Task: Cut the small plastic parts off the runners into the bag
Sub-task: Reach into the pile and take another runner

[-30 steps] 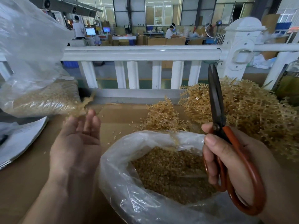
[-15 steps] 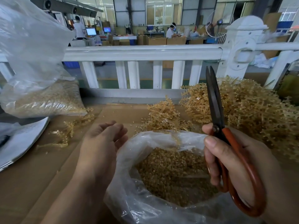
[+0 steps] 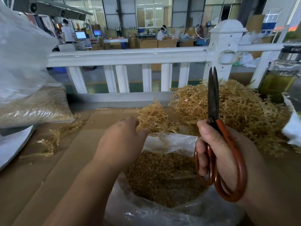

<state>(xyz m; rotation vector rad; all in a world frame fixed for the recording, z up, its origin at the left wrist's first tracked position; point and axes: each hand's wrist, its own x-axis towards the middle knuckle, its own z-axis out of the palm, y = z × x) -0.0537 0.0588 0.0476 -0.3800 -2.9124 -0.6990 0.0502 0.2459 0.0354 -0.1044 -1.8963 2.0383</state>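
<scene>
My right hand (image 3: 216, 149) grips orange-handled scissors (image 3: 213, 98), blades closed and pointing up, over the right rim of the open clear bag (image 3: 171, 141). The bag holds a heap of cut tan parts (image 3: 162, 173). My left hand (image 3: 120, 144) reaches over the bag's far-left rim, back of the hand up, its curled fingers at the near edge of a small clump of tan runners (image 3: 154, 116). The fingertips are hidden, so a grip cannot be told. A large runner pile (image 3: 244, 111) lies behind the scissors.
Loose bare runners (image 3: 53, 137) lie on the cardboard surface (image 3: 73, 152) to the left. A filled clear bag (image 3: 32, 106) sits at far left above a white sheet (image 3: 13, 147). A white railing (image 3: 127, 56) bounds the back, and a jar of yellow liquid (image 3: 280, 79) stands at right.
My left hand tossed a bare runner to the left, then swung right and forward to the small clump of runners. The right hand with the scissors stayed nearly in place.
</scene>
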